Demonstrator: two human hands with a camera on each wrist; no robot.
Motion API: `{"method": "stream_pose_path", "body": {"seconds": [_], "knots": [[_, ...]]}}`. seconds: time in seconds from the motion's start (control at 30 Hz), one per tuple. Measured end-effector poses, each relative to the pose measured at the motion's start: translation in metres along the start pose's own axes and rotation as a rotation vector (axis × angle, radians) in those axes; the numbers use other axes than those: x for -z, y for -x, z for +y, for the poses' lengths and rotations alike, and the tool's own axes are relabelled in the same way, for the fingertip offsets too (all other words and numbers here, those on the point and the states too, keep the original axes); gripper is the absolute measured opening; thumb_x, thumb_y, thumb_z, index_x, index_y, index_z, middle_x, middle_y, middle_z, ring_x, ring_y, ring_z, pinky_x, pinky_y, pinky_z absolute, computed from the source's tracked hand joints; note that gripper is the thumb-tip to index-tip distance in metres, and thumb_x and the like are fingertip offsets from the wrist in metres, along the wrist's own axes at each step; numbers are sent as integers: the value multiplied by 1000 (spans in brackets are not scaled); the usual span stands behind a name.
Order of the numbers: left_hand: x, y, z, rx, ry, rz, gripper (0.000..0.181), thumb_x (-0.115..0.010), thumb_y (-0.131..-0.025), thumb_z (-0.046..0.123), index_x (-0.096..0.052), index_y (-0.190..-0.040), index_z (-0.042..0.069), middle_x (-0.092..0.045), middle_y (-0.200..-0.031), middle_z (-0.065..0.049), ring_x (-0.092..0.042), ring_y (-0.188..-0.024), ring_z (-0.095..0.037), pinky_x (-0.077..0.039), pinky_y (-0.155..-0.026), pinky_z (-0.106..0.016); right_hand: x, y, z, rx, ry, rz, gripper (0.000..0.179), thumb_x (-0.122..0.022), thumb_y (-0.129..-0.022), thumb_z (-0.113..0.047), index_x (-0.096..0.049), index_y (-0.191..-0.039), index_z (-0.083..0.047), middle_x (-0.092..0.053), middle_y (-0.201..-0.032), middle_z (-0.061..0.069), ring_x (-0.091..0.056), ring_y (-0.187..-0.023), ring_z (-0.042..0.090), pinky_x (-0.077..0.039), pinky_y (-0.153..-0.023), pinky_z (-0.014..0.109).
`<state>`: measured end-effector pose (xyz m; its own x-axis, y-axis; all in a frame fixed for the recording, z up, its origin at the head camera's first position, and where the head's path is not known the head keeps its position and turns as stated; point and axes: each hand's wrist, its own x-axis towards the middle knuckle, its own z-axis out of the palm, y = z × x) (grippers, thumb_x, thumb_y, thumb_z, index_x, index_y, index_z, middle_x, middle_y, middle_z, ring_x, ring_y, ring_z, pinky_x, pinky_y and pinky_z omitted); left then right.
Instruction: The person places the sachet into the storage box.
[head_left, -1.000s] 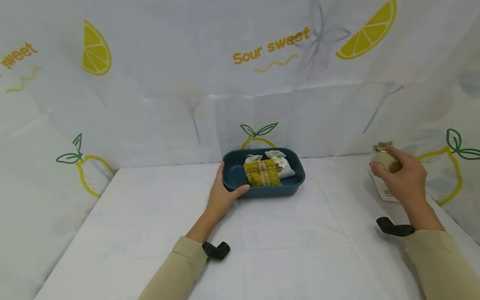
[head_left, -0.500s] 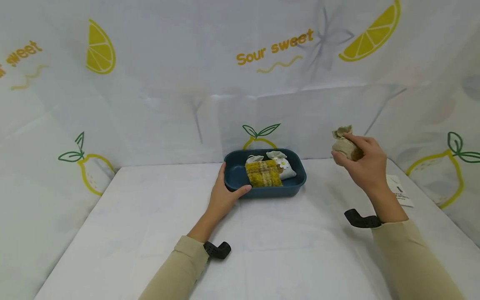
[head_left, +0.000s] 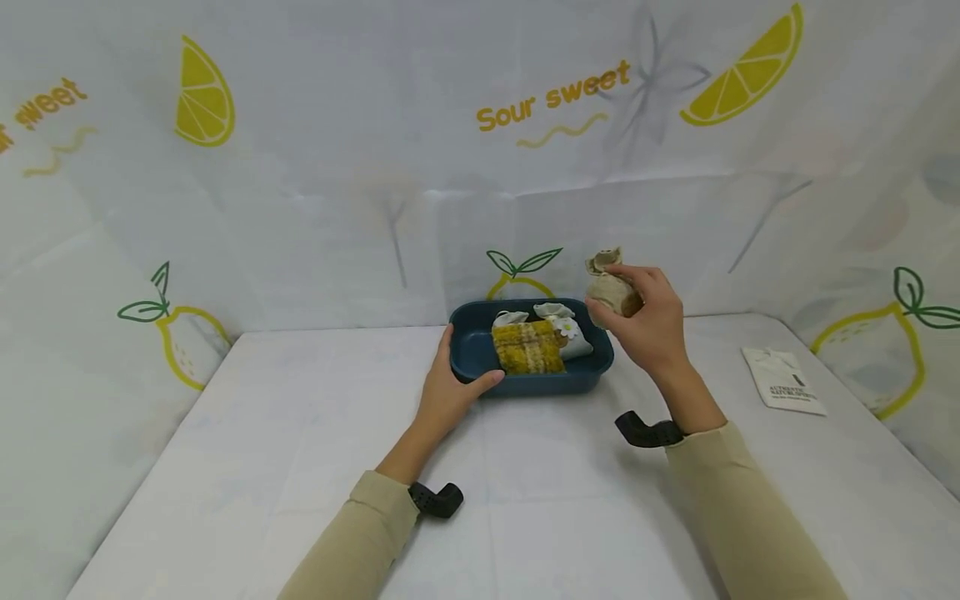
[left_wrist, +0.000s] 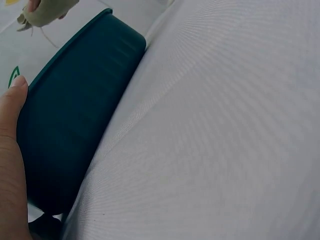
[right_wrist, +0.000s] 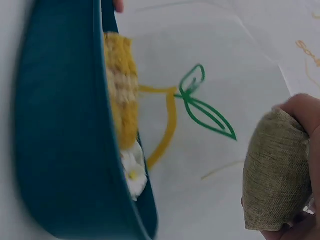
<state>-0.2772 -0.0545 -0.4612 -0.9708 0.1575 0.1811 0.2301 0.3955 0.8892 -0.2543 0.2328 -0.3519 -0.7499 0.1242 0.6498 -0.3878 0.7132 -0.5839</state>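
In the head view a dark blue plastic basin (head_left: pixel 547 384) stands against the back of the white table. My left hand (head_left: pixel 444 396) holds its left end, thumb at the front rim and fingers along the side. Inside lie a yellow plaid pouch (head_left: pixel 527 347) and a white pouch with a daisy (head_left: pixel 576 343). My right hand (head_left: pixel 651 321) pinches a beige cloth drawstring pouch (head_left: pixel 611 289) just above the basin's right end. The right wrist view shows this woven pouch (right_wrist: pixel 277 172) between thumb and fingers, apart from the basin wall (right_wrist: pixel 60 125).
A flat white packet with black print (head_left: pixel 783 381) lies on the right of the table. A white cloth wall with lemon prints (head_left: pixel 337 250) rises right behind the basin. Both wrists wear black bands (head_left: pixel 437 501).
My right hand has carried the beige drawstring pouch leftward from over the white packet to the basin's right end, uncovering the packet. My left hand has stayed on the basin.
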Motion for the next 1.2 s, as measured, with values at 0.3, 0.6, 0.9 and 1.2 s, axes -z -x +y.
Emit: {"method": "stream_pose_path", "body": {"seconds": [0.3, 0.6, 0.9, 1.2], "knots": [[1, 0, 2, -7, -4, -3, 117, -75, -78, 69, -7, -164, 31, -16, -171, 4, -23, -157, -28, -29, -122, -60, -19, 4, -3, 12, -9, -45, 49, -82, -86, -18, -66, -131, -9, -58, -127, 19, -43, -76, 16, -38, -67, 31], [2, 1, 2, 1, -8, -5, 116, -76, -79, 68, -7, -164, 30, -16, -171, 4, -24, -157, -28, -30, -121, -60, -37, 16, 10, 12, 6, -103, 47, -80, -87, -19, -64, -130, -7, -58, -128, 21, -56, -95, 32, -46, -74, 44], [2, 1, 4, 8, -9, 2, 116, -76, -78, 69, -8, -164, 32, -16, -171, 4, -24, -157, -29, -30, -121, -60, -54, 28, 22, 10, 102, -245, 46, -79, -89, -21, -60, -127, -5, -65, -117, 18, -60, -74, 25, -48, -63, 37], [0, 1, 2, 13, -10, 4, 116, -75, -76, 71, -7, -163, 36, -17, -171, 4, -24, -157, -29, -29, -121, -61, -49, 27, 14, -10, 215, -403, 36, -80, -89, -26, -65, -114, -6, -70, -108, 16, -63, -84, 29, -49, -71, 44]]}}
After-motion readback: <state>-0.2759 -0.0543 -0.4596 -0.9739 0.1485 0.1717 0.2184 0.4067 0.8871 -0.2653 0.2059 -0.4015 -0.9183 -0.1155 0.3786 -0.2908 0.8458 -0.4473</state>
